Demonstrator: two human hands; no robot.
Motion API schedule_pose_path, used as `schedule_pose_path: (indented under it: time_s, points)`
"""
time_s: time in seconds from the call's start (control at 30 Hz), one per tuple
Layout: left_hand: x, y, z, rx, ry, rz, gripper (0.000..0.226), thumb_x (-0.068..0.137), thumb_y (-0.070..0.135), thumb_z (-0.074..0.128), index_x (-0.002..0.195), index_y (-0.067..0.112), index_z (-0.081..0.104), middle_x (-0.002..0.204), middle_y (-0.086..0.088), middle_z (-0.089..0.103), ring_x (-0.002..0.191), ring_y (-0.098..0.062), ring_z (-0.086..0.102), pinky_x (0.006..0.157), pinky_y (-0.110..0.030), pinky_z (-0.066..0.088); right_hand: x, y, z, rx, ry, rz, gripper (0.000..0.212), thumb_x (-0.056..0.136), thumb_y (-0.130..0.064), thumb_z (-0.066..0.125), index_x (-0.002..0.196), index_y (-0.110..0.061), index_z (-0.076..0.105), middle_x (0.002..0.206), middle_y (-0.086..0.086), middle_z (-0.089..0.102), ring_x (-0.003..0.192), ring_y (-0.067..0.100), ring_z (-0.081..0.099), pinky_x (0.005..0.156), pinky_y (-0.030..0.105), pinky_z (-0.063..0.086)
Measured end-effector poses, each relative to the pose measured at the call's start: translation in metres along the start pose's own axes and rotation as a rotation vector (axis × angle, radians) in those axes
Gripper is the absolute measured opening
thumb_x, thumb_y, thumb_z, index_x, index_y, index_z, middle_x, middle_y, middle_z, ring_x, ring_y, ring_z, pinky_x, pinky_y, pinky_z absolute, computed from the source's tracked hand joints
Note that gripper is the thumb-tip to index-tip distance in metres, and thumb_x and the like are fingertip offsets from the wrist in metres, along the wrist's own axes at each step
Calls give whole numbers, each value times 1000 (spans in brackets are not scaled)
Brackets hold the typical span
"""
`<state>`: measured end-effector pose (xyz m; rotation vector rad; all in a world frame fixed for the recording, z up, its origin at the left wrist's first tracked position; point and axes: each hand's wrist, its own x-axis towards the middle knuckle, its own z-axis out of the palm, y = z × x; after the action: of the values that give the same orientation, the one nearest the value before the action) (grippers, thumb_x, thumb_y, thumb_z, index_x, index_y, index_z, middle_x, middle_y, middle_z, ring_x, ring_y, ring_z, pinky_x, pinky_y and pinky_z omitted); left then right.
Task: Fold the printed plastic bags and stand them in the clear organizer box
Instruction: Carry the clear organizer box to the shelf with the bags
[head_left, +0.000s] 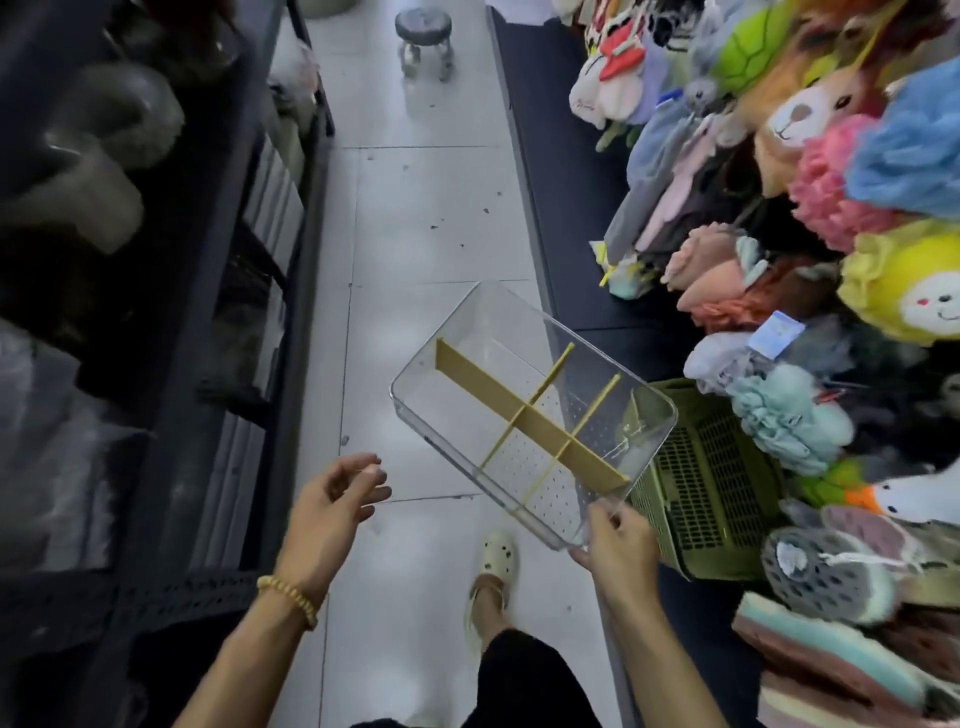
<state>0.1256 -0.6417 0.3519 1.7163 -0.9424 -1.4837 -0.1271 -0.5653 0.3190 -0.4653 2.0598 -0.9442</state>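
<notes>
A clear organizer box (470, 332) with yellow-tan dividers (524, 418) hangs tilted in the air over the aisle floor. My right hand (615, 543) grips its near corner, fingers curled over the rim. My left hand (335, 499) hovers to the left of the box, apart from it, fingers loosely curled and holding nothing. A bead bracelet sits on the left wrist. The box compartments hold nothing. No printed plastic bags are in sight.
A green perforated basket (711, 488) stands just right of the box. Plush toys and slippers (831, 208) crowd the right shelf. Dark shelving (156, 312) lines the left. A small round stool (423, 39) stands far down the tiled aisle. My foot in a white clog (496, 558) is below.
</notes>
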Motion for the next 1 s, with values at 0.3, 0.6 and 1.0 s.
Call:
schedule_pose_path:
  time_s: [0.3,0.6,1.0]
  points:
    - [127,88,26,-38,118,-31,13,94,18,59,106,18,66,94,-5,74,85,-16,72,77,-30,52,164,-171,69,-40,-77,-79,26,91,-7,50,101,17,52,75,25,52,69,23,55,76,54,58]
    - [324,188,56,-61,86,-32,12,95,15,57,106,16,63,97,-7,71,85,-16,71,78,-30,53,308,-296,145,-86,-31,-96,19,89,-11,53,74,-1,58,55,-5,56,54,10,55,48,37,57]
    - [586,380,99,-5,4,27,9,96,14,56,102,18,61,100,-10,68,88,-19,69,87,-38,51,465,-459,223,45,5,0,20,93,-10,56,75,-12,63,50,-10,55,63,14,55,62,35,61]
